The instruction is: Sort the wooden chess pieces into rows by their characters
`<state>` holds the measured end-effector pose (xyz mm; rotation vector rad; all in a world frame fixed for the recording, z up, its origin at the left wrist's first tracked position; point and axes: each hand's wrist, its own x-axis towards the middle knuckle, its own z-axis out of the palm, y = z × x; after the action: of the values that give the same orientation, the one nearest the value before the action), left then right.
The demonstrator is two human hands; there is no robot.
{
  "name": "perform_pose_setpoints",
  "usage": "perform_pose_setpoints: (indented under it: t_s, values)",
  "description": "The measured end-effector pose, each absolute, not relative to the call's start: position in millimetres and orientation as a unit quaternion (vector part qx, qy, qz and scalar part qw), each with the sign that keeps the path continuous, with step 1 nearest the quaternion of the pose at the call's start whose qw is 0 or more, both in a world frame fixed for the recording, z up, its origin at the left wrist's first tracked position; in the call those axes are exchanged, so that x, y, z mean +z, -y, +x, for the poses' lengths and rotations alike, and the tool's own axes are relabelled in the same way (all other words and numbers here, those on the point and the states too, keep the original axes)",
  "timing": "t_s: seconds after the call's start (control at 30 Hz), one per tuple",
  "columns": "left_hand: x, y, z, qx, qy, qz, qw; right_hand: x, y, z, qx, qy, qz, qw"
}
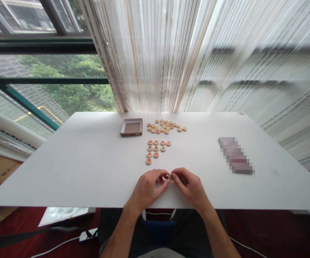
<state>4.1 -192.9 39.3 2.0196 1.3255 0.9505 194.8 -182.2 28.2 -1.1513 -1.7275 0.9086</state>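
One round piece [170, 177] is pinched by left hand [150, 186] and right hand [190, 184], lower centre of the frame. It looks light, hard; grip its rim.

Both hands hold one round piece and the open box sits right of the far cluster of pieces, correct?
No: the head view shows the open box left of the far cluster. The left hand and right hand hold one round piece.

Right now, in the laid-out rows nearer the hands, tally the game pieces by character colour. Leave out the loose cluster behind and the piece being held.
Red-character pieces: 7
Black-character pieces: 3
Total: 10
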Motion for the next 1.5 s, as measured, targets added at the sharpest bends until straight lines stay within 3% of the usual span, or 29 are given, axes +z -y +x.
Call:
perform_pose_setpoints:
  t_s: [0.5, 0.73, 1.03, 1.5]
  values:
    - [28.6, 189.4, -46.0, 0.364, -0.569, 0.721, 0.152, 21.0, 181.0, 189.3, 0.258, 0.735, -0.487, 0.396]
    - [30.2, 188.7, -44.0, 0.359, -0.568, 0.724, 0.157, 25.4, 183.5, 189.3, 0.248, 0.738, -0.484, 0.4]
    - [31.0, 188.9, -44.3, 0.356, -0.572, 0.72, 0.169, 38.5, 172.6, 195.7, 0.239, 0.831, -0.395, 0.31]
    - [30.9, 189.2, -43.4, 0.369, -0.565, 0.718, 0.169, 39.4, 112.2, 161.5, 0.158, 0.883, -0.3, 0.325]
